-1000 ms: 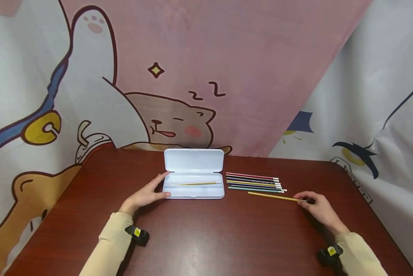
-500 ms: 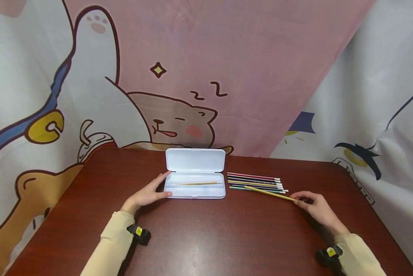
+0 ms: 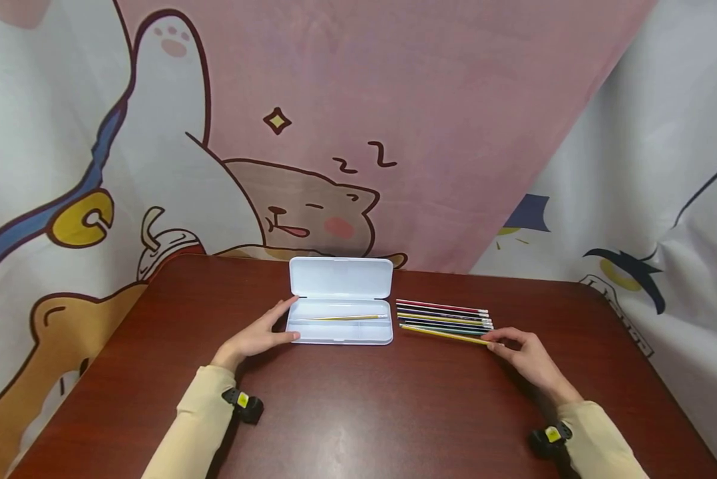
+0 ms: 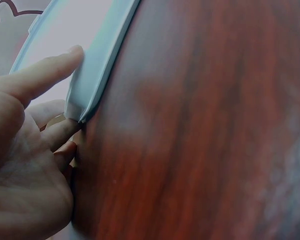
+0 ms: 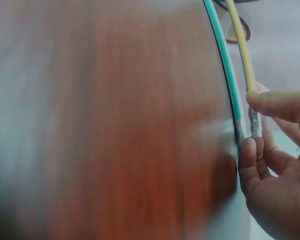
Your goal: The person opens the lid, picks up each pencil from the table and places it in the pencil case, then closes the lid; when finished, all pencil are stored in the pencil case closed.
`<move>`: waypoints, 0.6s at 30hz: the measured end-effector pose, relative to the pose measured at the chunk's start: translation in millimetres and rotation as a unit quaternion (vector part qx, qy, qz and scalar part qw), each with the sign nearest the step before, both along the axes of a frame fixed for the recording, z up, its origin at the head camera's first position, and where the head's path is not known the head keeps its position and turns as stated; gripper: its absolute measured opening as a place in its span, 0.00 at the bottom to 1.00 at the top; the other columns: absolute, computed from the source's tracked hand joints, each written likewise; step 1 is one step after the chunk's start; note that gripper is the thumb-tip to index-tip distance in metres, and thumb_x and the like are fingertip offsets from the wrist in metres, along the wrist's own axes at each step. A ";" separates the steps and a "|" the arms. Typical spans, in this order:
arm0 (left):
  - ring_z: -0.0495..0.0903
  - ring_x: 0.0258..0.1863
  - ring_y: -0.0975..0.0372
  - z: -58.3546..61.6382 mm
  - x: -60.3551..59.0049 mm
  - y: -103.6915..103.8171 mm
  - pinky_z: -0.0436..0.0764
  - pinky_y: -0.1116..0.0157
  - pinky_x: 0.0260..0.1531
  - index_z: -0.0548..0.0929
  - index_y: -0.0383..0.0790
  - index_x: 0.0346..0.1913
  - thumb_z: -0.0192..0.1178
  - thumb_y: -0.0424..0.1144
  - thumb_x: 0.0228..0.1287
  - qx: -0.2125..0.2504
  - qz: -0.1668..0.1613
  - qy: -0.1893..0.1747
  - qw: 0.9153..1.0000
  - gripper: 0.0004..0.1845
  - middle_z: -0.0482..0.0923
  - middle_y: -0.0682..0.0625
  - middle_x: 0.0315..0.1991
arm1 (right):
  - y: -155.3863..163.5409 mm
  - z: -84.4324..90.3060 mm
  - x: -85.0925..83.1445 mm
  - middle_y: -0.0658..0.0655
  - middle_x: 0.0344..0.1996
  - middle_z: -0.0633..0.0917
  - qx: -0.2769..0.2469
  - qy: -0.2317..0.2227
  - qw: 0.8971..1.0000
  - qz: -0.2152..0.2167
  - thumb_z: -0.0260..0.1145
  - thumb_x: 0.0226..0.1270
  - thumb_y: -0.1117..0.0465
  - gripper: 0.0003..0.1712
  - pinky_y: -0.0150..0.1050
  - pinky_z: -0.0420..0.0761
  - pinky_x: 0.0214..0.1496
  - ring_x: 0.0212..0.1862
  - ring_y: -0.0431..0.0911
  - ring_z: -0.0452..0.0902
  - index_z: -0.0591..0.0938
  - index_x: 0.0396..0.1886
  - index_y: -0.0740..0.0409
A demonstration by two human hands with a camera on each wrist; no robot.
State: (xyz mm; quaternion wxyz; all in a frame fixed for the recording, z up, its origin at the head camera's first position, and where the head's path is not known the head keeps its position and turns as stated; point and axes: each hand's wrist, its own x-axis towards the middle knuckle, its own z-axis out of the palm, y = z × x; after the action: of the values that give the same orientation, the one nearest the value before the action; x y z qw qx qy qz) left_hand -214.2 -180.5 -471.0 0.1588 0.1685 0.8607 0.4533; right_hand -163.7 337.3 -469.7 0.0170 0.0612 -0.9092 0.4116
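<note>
A white pencil case (image 3: 341, 278) lies on the table with its lid raised; a yellow pencil and a thin pale one beside it (image 3: 352, 318) lie inside. My left hand (image 3: 256, 338) holds the case's left end, thumb on the front rim and fingers at the end and back corner. My right hand (image 3: 528, 359) pinches another yellow pencil (image 3: 442, 334) near its eraser end, between thumb and fingers. That pencil points left, close along the front of a row of several pencils (image 3: 442, 309). In the right wrist view, a green pencil (image 5: 226, 55) runs beside the pinched one.
The dark red-brown wooden table (image 3: 358, 412) carries everything. A cloth with cartoon animals (image 3: 310, 199) hangs right behind the table's back edge. Wrist cameras (image 3: 247, 406) are strapped on both wrists.
My right hand has moved left with the yellow pencil, whose tip lifted toward the row and now lies along its front. My left hand stays at the case; the head view shifted slightly.
</note>
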 end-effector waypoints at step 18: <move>0.37 0.73 0.41 -1.3 0.0 -1.6 0.43 0.38 0.65 0.53 0.40 0.76 0.65 0.46 0.61 0.006 0.007 -0.008 1.000 0.45 0.42 0.34 0.75 | -47.6 8.0 -25.6 0.54 0.37 0.85 0.008 0.062 0.998 0.027 0.69 0.61 0.70 0.08 0.35 0.73 0.38 0.40 0.46 0.76 0.88 0.39 0.59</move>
State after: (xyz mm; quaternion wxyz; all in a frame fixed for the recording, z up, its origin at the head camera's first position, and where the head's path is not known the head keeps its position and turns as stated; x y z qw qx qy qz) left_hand -214.3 -182.1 -472.3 0.1615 0.1597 0.8578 0.4610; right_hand -189.2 289.6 -461.7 0.0616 0.1109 -0.9077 0.4001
